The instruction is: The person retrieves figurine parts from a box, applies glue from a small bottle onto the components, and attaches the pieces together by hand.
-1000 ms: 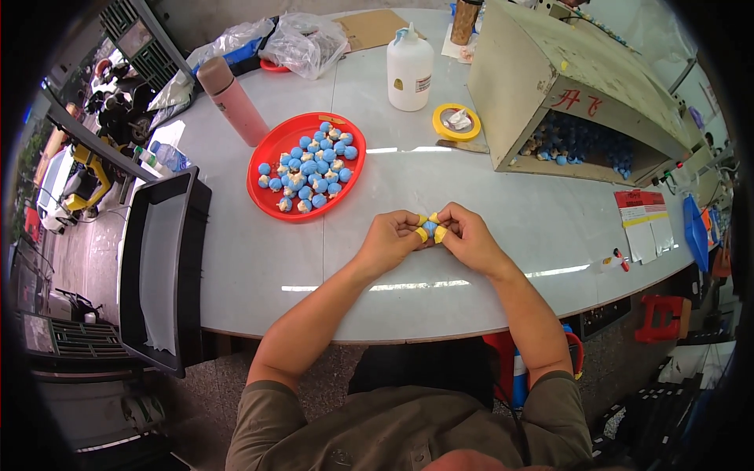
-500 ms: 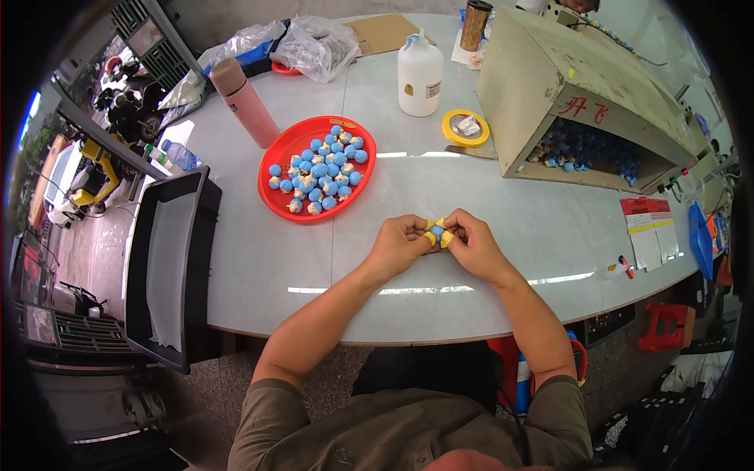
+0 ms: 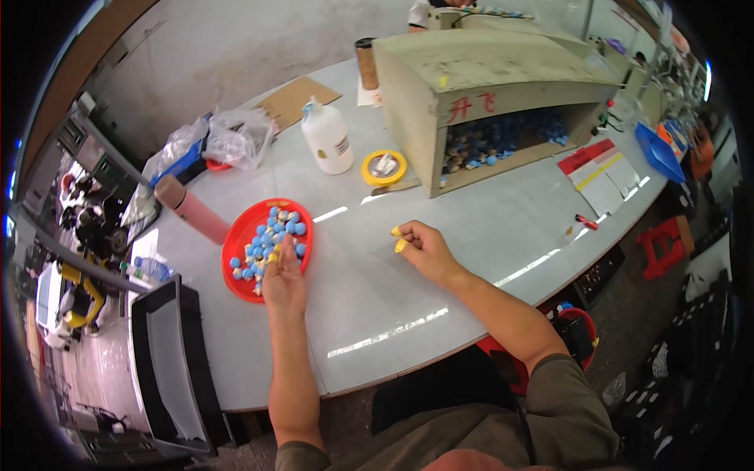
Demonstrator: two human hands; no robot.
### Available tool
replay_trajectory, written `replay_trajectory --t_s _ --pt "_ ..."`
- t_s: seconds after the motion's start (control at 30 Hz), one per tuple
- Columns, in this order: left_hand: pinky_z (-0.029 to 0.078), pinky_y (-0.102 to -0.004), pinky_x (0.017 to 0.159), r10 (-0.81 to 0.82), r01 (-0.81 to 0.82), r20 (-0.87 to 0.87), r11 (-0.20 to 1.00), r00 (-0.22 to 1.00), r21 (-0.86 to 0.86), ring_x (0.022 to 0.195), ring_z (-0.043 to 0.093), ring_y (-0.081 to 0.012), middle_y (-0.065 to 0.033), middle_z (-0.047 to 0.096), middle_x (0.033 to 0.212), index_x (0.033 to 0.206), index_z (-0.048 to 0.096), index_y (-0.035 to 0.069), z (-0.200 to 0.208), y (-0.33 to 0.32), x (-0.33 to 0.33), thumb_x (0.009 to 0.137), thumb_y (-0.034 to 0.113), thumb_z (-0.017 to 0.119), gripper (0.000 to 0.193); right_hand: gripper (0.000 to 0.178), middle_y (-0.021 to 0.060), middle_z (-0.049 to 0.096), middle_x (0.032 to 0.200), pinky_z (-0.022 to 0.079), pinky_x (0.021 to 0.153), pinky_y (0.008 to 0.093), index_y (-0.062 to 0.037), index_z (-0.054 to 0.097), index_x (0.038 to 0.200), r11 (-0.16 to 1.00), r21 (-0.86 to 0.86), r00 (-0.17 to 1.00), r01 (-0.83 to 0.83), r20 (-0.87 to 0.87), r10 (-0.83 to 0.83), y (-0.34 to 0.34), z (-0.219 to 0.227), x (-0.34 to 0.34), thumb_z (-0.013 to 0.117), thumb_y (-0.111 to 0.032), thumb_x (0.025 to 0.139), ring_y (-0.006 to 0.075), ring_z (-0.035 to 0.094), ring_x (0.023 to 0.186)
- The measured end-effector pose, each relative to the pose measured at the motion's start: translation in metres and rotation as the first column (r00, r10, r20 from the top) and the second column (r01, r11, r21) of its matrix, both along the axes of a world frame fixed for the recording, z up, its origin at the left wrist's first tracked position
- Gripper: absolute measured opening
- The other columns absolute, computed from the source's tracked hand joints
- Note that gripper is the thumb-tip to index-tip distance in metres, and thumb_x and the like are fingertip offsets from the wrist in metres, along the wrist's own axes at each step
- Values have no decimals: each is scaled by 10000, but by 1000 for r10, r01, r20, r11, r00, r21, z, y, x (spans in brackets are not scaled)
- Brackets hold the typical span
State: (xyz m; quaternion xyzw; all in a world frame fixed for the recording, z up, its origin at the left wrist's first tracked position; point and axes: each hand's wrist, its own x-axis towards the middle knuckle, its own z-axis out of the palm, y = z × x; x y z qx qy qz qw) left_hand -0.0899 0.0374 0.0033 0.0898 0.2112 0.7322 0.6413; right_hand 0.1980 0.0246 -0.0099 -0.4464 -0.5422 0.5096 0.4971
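My left hand (image 3: 284, 287) reaches over the near right rim of a round red plate (image 3: 306, 263), palm partly turned up and fingers stretched out. Yellow covers show on its fingertips, and no ball is plainly seen in it. Heaped on the plate are several small blue balls (image 3: 271, 228) with cream-coloured parts; my fingers hide a few. Above the grey tabletop, to the right of the plate, hovers my right hand (image 3: 428, 253). Its yellow-covered thumb and forefinger are slightly apart with nothing visible between them, while the other fingers curl in.
A beige box (image 3: 408, 118) full of blue balls stands at the back right, with a knife (image 3: 397, 188), yellow tape roll (image 3: 384, 167) and white bottle (image 3: 327, 140) beside it. Left are a pink flask (image 3: 191, 210) and black bin (image 3: 174, 369). Papers (image 3: 601, 177) lie right.
My hands have parted from the small blue and yellow piece they pinched together. The left has gone to the plate; the right stays over the table. The whole view has swung rightward.
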Motion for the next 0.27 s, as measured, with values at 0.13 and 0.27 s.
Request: replay_trajectory --t_s 0.13,0.27 --pt "533 -302 966 -82 82 39 997 996 -6 1222 533 -296 -235 481 1345 1322 350 -112 1 -4 22 1016 111 256 391 192 2 570 827 396 528 209 0 578 1061 989 -15 980 147 -134 -148 5 7 16 569 -44 875 43 477 615" --pt "543 -302 896 -168 150 -337 985 926 -80 1196 559 -305 -234 507 1329 1310 388 -48 -1 -14 48 1026 215 326 392 195 2 556 765 362 471 206 -28 577 1041 877 -187 862 443 -182 -474 37 22 63 536 -66 854 59 488 562"
